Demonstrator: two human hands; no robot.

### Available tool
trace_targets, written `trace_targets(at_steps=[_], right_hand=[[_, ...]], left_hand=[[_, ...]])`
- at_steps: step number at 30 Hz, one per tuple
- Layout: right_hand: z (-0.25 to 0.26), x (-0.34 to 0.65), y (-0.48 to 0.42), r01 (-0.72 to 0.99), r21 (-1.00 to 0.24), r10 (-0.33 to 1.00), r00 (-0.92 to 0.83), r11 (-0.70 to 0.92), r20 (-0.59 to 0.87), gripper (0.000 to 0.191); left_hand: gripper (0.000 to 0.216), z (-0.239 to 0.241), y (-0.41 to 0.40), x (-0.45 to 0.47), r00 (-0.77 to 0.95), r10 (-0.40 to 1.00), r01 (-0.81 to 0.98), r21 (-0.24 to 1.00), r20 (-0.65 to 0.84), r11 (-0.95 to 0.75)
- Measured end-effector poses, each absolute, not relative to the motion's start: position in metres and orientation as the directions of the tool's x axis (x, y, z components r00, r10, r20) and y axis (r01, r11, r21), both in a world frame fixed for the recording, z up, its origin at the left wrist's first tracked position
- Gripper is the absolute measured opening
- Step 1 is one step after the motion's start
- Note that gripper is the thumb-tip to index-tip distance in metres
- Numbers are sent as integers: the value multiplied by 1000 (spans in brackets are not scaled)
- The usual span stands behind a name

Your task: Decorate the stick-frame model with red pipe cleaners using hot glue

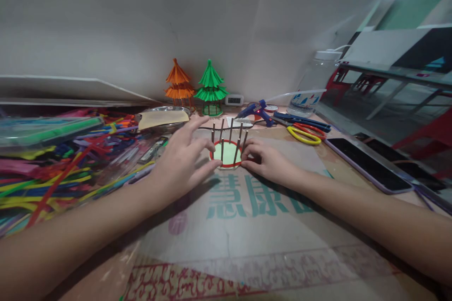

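A round base (pixel 228 154) with a pale green disc and a red rim rests on the work surface, with several thin brown sticks standing upright around its edge. My left hand (pixel 183 153) is at the base's left side, thumb and index finger against the rim and the other fingers raised. On the right side, my right hand (pixel 264 159) has its fingers curled in and its tips pinched at the rim. Behind the base stand an orange tiered pagoda model (pixel 178 85) and a green one (pixel 211 89).
Colourful pipe cleaners (pixel 63 164) are heaped at the left beside a plastic case (pixel 49 132). A blue glue gun (pixel 259 112), yellow-and-red-handled scissors (pixel 306 134), a phone (pixel 367 163) and a clear bottle (pixel 312 82) lie or stand at the right. A small digital clock (pixel 234 99) is behind.
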State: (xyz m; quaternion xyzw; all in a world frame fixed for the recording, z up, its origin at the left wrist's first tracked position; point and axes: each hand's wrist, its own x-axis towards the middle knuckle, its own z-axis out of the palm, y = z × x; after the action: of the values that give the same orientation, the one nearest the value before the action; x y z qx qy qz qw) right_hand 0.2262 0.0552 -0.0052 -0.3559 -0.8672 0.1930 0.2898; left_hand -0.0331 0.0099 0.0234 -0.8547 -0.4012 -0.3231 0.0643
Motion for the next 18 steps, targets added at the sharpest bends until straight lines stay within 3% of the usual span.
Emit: trace_targets(at_steps=[3,8,13,18], right_hand=[[-6,226,55,480,-566,727,-577,670,371,6],[-7,226,55,485,-556,725,-576,675,377,6],[-8,225,56,472,-548,710,-588,691,388,8],[-7,225,55,473,-553,714,-586,686,384,8]], left_hand=[[26,44,8,-28,473,590,738,72,654,-671],[43,62,28,-9,536,632,747,34,559,-664],[28,59,40,4,545,715,747,134,438,-651],[16,50,33,4,500,715,731,205,489,-651]])
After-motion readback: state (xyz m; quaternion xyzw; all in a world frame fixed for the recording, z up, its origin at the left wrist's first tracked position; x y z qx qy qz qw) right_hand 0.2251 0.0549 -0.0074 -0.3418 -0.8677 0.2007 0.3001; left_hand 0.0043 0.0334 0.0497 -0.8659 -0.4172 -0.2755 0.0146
